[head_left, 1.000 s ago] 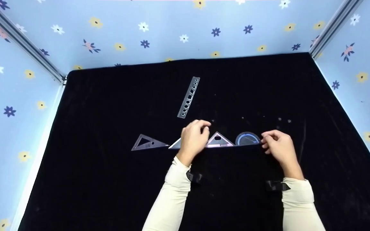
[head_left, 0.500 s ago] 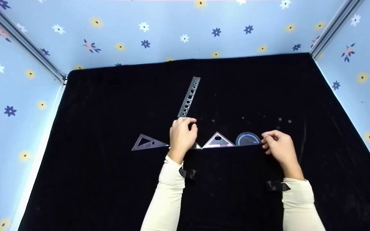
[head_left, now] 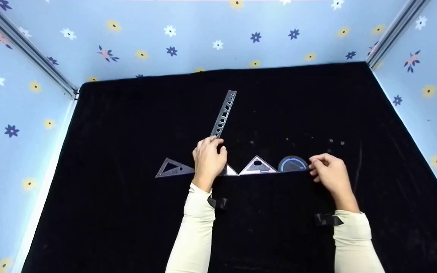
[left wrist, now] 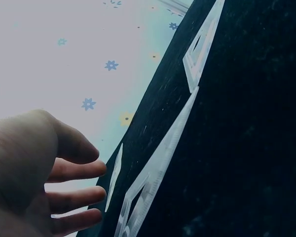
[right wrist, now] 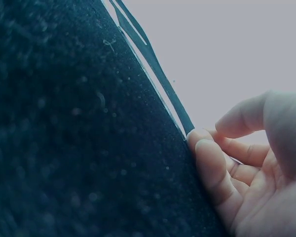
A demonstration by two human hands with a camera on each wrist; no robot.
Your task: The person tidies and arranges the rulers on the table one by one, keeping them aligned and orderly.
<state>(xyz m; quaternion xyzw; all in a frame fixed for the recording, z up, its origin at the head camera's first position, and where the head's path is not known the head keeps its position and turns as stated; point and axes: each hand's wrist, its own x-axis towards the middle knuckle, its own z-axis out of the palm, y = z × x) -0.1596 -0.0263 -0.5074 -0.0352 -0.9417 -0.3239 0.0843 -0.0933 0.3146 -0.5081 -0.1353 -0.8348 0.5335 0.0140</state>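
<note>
My left hand [head_left: 209,159] is over a triangular set square [head_left: 230,170] with a white edge, hiding much of it. Its fingertips overlap the near end of a clear stencil ruler [head_left: 224,113] in the head view. The left wrist view has these fingers [left wrist: 76,169] loosely bent, holding nothing, apart from the ruler [left wrist: 114,177]. My right hand [head_left: 330,172] rests beside a blue-marked protractor [head_left: 292,163], its fingertips at the right corner. The thumb [right wrist: 241,116] stands apart from the other fingers. A pink-edged set square [head_left: 258,167] lies left of the protractor.
A long set square [head_left: 173,169] lies at the left end of the row, on black cloth [head_left: 127,216]. Small specks [head_left: 336,141] dot the cloth behind the right hand. Flowered blue walls [head_left: 218,34] rise at the back and sides.
My left hand has shifted left and slightly away from me, uncovering the pink-edged set square and reaching the ruler's near end in view. My right hand and the drawing tools look still.
</note>
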